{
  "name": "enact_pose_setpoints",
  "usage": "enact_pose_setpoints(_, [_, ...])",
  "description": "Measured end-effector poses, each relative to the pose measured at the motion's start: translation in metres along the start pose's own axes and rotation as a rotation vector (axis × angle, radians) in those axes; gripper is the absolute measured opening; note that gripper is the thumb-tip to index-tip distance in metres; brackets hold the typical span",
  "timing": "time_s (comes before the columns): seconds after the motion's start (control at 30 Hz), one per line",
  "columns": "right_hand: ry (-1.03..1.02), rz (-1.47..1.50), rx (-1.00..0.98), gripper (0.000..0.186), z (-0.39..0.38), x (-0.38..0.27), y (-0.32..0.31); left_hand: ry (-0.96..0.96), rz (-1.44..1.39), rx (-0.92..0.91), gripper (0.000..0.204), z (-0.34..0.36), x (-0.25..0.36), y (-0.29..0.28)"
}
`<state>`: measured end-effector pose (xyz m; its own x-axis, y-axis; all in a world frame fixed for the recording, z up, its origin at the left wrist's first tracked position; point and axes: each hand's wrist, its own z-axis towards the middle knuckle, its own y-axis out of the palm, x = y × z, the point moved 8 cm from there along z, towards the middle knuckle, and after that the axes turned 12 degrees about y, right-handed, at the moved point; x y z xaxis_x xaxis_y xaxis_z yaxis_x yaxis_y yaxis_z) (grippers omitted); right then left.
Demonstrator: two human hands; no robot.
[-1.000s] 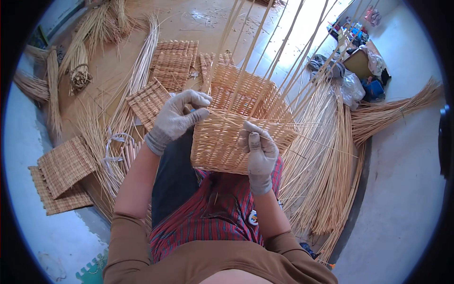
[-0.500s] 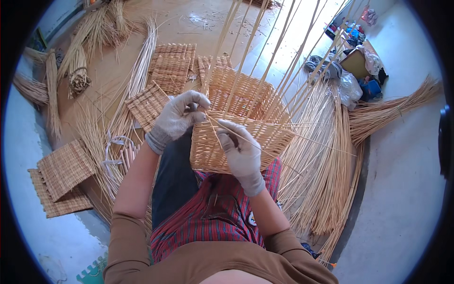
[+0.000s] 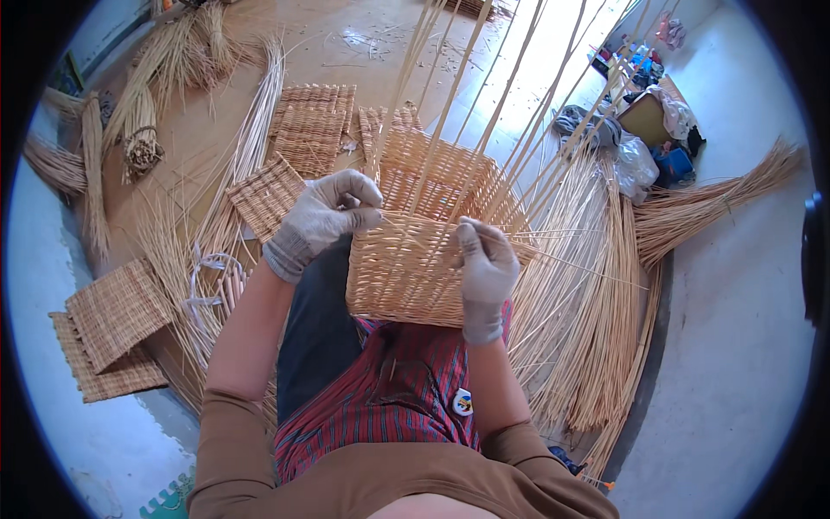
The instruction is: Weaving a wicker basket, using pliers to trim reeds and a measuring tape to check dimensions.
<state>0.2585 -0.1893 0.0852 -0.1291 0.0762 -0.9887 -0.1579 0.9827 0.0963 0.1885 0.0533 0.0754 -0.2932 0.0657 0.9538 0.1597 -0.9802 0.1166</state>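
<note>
Both gloved hands pinch weaving strands at the wicker basket [image 3: 415, 268] on the lap: left hand [image 3: 322, 221], right hand [image 3: 486, 275] (2 grips closed). Weaving the rim seems underway.

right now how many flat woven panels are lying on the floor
5: two stacked at far left, one by the left hand, two beyond the basket; more may be hidden.

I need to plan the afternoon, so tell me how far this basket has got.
Done: the wicker basket on the lap has several woven rows on its near wall. In hand: the gloved left hand grips the rim corner, and the gloved right hand works a strand at the top edge. Left: the long upright stakes stand unwoven above the rim, and loose willow rods lie alongside.
</note>
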Motion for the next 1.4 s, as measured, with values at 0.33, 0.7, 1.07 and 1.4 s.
enact_pose_setpoints(0.33, [-0.671,-0.544,-0.081,0.074,0.022,-0.110,0.094,0.179,0.403,0.062,0.036,0.003,0.034,0.008])
enact_pose_setpoints(0.7, [-1.029,-0.969,-0.142,0.072,0.019,-0.125,0.132,0.066,0.179,0.050,0.034,0.003,0.014,0.018])
enact_pose_setpoints(1.07, [-0.327,-0.081,-0.159,0.050,0.019,-0.013,-0.042,0.525,0.892,-0.076,0.042,-0.012,0.065,0.043])
enact_pose_setpoints(1.4, [-1.103,-0.770,0.079,0.045,0.002,-0.111,0.007,0.331,1.654,0.013,0.067,-0.017,0.010,0.146])
